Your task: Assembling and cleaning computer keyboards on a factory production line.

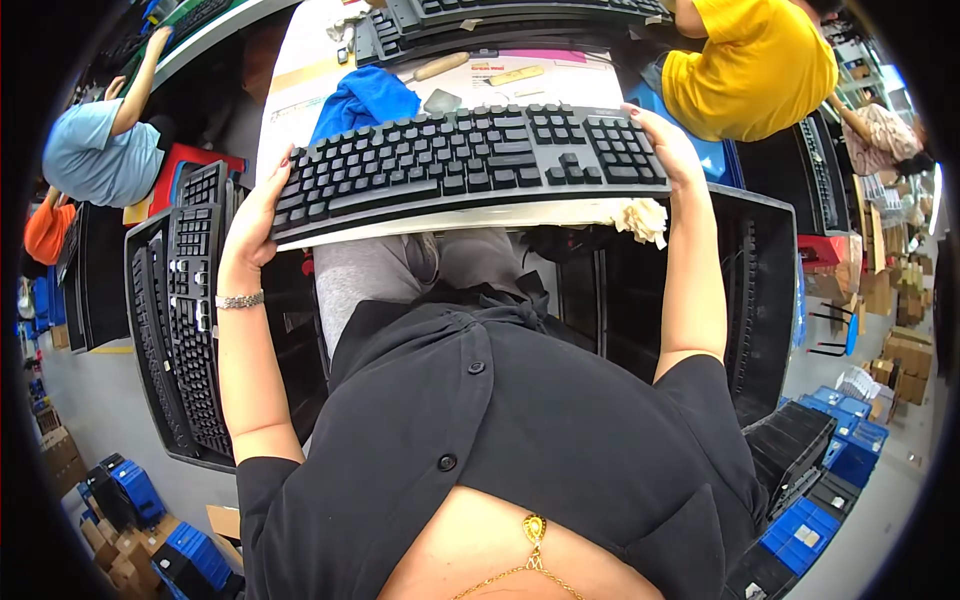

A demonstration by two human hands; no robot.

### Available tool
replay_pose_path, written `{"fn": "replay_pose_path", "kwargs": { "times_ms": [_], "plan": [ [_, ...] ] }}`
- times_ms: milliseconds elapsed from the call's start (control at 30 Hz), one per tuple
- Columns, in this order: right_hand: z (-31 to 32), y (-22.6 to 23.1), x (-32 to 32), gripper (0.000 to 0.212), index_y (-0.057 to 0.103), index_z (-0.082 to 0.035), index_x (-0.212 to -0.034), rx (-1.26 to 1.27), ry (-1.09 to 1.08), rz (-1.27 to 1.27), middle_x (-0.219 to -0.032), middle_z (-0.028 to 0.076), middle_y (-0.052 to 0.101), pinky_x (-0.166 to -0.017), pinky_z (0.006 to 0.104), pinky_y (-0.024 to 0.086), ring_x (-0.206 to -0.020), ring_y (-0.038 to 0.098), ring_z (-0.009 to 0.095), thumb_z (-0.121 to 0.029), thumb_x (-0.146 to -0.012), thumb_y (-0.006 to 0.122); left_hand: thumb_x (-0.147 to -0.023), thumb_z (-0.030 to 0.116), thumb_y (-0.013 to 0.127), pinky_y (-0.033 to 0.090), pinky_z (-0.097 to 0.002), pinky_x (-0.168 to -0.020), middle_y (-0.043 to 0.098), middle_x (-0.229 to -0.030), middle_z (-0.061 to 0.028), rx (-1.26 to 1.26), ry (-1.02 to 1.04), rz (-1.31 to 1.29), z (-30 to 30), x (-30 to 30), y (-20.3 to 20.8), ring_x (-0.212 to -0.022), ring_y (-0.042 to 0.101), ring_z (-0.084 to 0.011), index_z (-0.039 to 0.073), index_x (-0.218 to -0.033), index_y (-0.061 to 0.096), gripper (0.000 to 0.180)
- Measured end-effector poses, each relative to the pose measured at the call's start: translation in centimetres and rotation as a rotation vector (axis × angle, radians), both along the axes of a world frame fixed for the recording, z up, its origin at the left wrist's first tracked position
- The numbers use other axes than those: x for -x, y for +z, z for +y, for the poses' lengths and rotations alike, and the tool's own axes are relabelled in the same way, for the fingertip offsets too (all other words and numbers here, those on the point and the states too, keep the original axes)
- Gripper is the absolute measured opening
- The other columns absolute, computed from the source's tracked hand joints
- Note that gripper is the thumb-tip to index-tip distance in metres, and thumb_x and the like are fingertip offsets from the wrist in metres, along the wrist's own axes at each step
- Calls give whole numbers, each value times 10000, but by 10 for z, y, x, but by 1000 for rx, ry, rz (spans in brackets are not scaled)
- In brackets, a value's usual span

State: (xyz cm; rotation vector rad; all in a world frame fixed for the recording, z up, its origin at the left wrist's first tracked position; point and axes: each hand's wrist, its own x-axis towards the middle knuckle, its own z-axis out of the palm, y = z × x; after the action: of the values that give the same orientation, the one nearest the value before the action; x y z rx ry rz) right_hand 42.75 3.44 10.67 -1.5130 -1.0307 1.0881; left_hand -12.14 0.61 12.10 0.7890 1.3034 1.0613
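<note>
A full-size black keyboard [470, 165] spans the space between my hands, keys facing up, above the near edge of the white worktable. My left hand [253, 222] is closed round its left end, with a metal bracelet on that wrist. Round the right end, beside the number pad, my right hand [668, 145] is closed as well. The undersides of both grips are hidden by the keyboard. Just beyond the keyboard lies a crumpled blue cloth [368, 100]. A bunched cream-coloured cloth [641, 221] hangs at the table edge below the keyboard's right end.
More keyboards [500, 20] are stacked at the table's far side, with a wooden-handled tool [440, 67] before them. A black crate [150, 400] at my left holds several keyboards; another black crate [770, 290] stands at my right. People sit working on both sides.
</note>
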Motion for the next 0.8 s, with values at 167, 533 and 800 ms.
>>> {"fn": "replay_pose_path", "kwargs": {
  "times_ms": [167, 533, 800],
  "plan": [
    [-3, 4, 1, 273, 732, 0, -1056, 180, -28, 251, -775, 86, 699, -430, 221, 369, -505, 514, 78, -257, -1027, 648, -1077, 337, 605, 571, -252, -596, 766, -1044, -167, 169, -59, -68, -2, 41, -17, -745, 749, -193, 30, -1427, 620, 466],
    [-5, -12, 0, 146, 694, -50, -1132, 294, -103, 409, -619, 45, 602, -325, 211, 191, -366, 374, 56, -123, -1023, 630, -1045, 314, 648, 412, -221, -348, 720, -719, -143, 252, 53, -83, -7, 17, -7, -440, 621, -148, 57, -1369, 650, 414],
    [-76, -49, -227, 128, 688, -73, -1073, 344, -23, 463, -604, 43, 582, -327, 221, 199, -374, 374, 66, -170, -1025, 619, -1002, 393, 704, 438, -270, -362, 723, -734, -180, 232, 109, -20, -21, 17, 5, -484, 666, -244, 39, -1352, 640, 502]
  ]
}}
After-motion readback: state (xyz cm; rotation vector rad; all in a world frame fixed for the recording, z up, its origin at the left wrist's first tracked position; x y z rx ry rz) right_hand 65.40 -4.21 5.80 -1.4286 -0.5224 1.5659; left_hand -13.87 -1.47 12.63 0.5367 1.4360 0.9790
